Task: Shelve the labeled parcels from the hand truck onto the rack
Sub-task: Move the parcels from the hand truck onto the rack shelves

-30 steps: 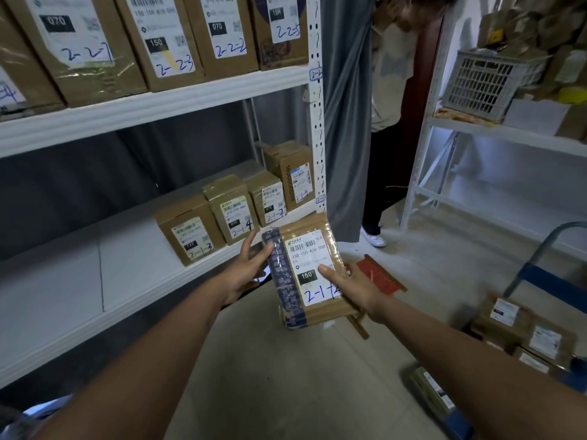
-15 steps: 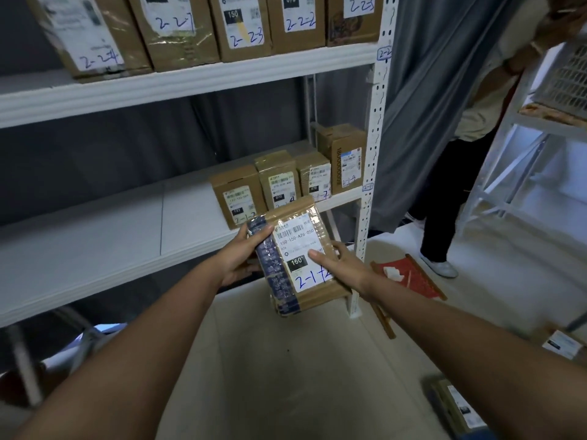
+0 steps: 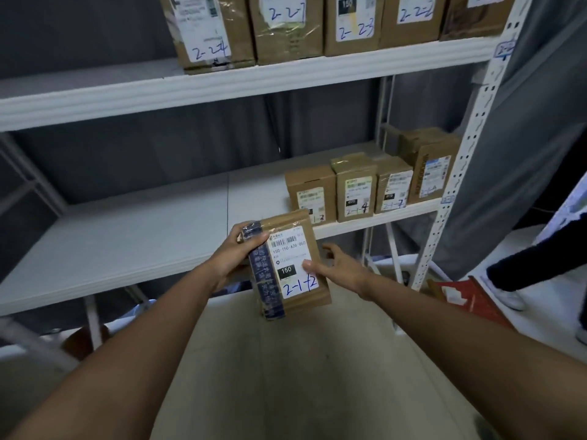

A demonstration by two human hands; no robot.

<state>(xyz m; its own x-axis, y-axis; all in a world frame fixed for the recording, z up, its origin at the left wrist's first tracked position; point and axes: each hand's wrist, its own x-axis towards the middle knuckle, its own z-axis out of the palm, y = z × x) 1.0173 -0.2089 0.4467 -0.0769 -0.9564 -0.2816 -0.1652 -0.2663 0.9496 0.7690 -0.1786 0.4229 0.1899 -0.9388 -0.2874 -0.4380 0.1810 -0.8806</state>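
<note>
Both hands make the grip: the left hand [image 3: 236, 252] curls round the taped left edge of the flat brown cardboard parcel [image 3: 287, 265], and the right hand [image 3: 340, 265] presses its thumb on the white label, other fingers spread. I judge this keeps the label readable. The parcel hangs just before the white metal rack's lower shelf [image 3: 152, 230], left of the row of small brown boxes [image 3: 355, 188]. Its long axis stands nearly upright, label toward the camera.

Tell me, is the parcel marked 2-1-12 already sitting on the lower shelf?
No, the parcel is held in front of the lower shelf, gripped by the left hand with the right hand at its edge.
</note>
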